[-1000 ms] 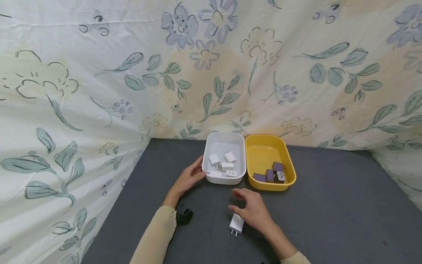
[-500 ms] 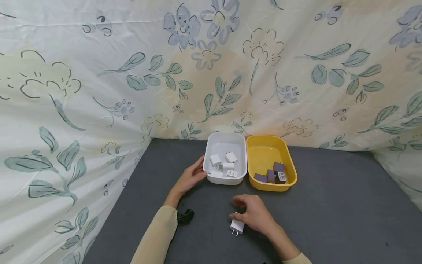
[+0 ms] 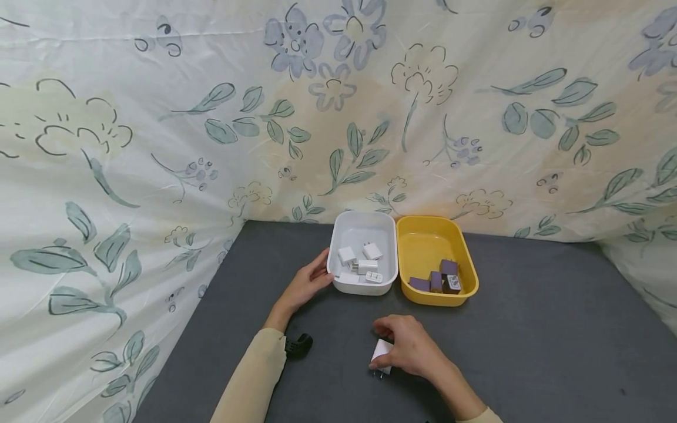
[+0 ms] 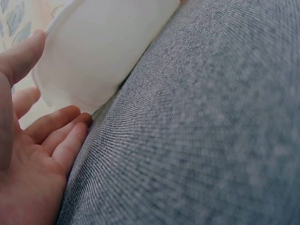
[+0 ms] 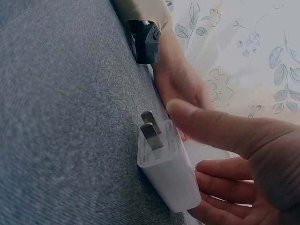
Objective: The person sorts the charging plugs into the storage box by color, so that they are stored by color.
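A white plug charger (image 3: 383, 349) lies on the dark cloth, its two metal prongs toward the near side. Over it is my right hand (image 3: 415, 346), thumb across the prong end and the other fingers beyond the far end. In the right wrist view, the thumb runs close past the upper edge of the charger (image 5: 171, 183) and the fingertips (image 5: 206, 171) are beside its body; firm contact cannot be made out. My left hand (image 3: 304, 289) rests against the left side of the white bin (image 3: 365, 222), thumb near its front corner.
Several white chargers (image 3: 367, 267) lie in the white bin. A yellow bin (image 3: 423, 229) touches its right side and contains several purple and dark chargers (image 3: 436, 281). A black strap (image 3: 299, 346) is on the left wrist. Floral fabric (image 3: 338, 117) hangs behind the cloth-covered table (image 3: 529, 329).
My right hand has come down and nearer, its thumb moving from beyond the charger to its prong end. The charger and my left hand keep their places; the view shifts slightly.
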Available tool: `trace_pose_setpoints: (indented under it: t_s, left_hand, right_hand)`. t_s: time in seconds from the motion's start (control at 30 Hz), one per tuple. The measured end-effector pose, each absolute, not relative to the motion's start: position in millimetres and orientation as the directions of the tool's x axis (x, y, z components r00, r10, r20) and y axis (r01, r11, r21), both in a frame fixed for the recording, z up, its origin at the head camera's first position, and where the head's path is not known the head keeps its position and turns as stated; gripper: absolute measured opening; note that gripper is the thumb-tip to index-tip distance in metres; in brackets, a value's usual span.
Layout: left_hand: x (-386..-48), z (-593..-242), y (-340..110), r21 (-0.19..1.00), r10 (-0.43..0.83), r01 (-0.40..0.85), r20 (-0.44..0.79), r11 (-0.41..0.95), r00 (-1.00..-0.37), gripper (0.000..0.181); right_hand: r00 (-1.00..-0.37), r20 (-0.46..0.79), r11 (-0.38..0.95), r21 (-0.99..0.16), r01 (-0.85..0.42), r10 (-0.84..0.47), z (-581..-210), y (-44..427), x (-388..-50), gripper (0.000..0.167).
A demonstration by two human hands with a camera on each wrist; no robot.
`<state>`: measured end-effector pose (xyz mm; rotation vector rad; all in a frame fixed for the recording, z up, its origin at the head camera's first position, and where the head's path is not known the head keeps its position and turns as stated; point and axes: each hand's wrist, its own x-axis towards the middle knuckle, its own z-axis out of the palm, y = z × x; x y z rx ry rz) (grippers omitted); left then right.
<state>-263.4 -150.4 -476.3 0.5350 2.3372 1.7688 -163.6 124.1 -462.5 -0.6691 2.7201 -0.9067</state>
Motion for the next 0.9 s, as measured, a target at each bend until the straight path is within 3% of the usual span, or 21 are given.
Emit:
trace_pose_setpoints:
  t_s: [0.3,0.43,0.6,0.9]
  left_hand:
    - [-263.8,-478.9,-150.3,0.957,0.384,0.191,0.096,0.217,-0.918,0.069]
    - [-262.3,-473.6,-150.7,0.956,0.414,0.192,0.086,0.220,-0.906,0.070]
    - [-271.7,-491.1,-152.3,0.960,0.395,0.184,0.088,0.212,-0.914,0.071]
    - [-275.1,-504.2,-152.0,0.955,0.344,0.204,0.121,0.217,-0.931,0.070]
  right_hand:
    - [-0.891,-0.044,0.703,-0.633,-0.326,-0.452,-465.4,126.0,-167.0,0.054]
    - [-0.899,-0.055,0.703,-0.644,-0.301,-0.435,-461.0,130.6,-167.7,0.060]
    - [-0.873,-0.073,0.700,-0.631,-0.335,-0.483,-457.9,140.1,-169.1,0.067]
    - [-0.875,0.005,0.669,-0.642,-0.374,-0.484,-469.3,140.0,-171.7,0.055]
